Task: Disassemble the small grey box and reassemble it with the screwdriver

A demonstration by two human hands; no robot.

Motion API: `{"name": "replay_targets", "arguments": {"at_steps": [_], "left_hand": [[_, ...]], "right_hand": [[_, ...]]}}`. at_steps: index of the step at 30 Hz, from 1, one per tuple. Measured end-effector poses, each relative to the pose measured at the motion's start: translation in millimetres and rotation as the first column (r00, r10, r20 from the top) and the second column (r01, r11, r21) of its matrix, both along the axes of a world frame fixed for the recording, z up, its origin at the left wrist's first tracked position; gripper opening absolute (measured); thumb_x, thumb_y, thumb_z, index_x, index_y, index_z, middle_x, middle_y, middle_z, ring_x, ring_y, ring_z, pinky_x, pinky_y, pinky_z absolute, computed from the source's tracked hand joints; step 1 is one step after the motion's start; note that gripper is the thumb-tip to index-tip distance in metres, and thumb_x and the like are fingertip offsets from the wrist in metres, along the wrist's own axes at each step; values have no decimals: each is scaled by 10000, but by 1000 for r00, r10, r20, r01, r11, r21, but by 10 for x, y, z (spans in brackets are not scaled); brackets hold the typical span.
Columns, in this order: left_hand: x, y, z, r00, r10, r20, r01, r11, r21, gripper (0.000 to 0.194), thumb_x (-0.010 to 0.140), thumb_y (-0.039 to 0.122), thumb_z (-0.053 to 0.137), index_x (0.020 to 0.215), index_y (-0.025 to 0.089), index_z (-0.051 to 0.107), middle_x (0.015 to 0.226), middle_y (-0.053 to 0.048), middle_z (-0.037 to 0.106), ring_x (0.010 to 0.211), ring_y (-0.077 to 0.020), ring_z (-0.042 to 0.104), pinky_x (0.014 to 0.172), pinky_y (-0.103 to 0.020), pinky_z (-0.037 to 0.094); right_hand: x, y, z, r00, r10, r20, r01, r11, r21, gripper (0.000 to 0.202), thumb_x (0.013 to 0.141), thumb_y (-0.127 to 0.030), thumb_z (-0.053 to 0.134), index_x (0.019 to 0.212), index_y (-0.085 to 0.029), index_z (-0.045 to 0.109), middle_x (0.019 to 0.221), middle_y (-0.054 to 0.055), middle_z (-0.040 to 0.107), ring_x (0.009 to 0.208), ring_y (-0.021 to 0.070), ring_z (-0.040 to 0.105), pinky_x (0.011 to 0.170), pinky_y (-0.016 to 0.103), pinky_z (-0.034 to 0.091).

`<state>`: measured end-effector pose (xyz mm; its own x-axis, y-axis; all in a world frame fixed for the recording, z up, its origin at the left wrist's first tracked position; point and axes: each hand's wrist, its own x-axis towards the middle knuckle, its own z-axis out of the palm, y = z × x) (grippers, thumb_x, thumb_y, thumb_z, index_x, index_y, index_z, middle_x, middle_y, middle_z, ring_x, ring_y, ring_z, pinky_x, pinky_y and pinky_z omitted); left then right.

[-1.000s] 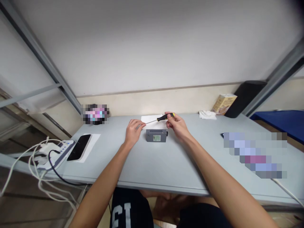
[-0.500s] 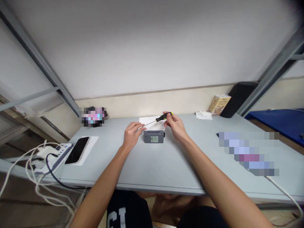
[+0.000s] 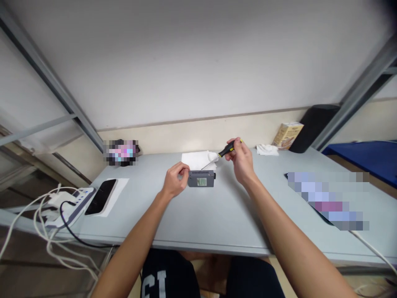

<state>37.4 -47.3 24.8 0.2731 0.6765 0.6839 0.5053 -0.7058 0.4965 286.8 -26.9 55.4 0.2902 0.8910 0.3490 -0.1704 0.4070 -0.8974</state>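
A small grey box with a pale green label and a row of slots stands on the grey desk. Beside its upper left corner is my left hand, its thumb and fingers pinched together; anything between them is too small to make out. My right hand is closed on a black and yellow screwdriver. The thin shaft points down to the left, its tip near the box's top edge. Behind the box lies white paper.
On the left are a phone and a power strip with cables. A yellow carton, a black cylinder and crumpled tissue stand at the back right. A blurred-out flat object lies on the right.
The screwdriver and my right hand have moved right, away from my left hand. My left hand has lowered slightly towards the box, and its fingers have closed into a pinch.
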Motion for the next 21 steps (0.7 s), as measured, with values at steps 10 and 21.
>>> {"name": "replay_targets", "arguments": {"at_steps": [10, 21], "left_hand": [[-16, 24, -57, 991, -113, 74, 128, 960, -248, 184, 976, 250, 490, 1062, 209, 648, 685, 30, 434, 609, -142, 411, 628, -269, 405], [18, -1, -32, 985, -132, 111, 159, 947, -281, 185, 939, 230, 517, 1057, 202, 657, 686, 46, 316, 612, -142, 357, 634, -274, 375]], "right_hand": [[-181, -100, -28, 979, 121, 166, -129, 991, 37, 541, 882, -772, 606, 983, -244, 665, 734, -11, 525, 585, 125, 507, 560, 280, 409], [-202, -221, 92, 957, 145, 250, -169, 983, 75, 487, 891, -714, 651, 1010, -245, 710, 723, -2, 539, 617, 140, 504, 615, 300, 440]]}}
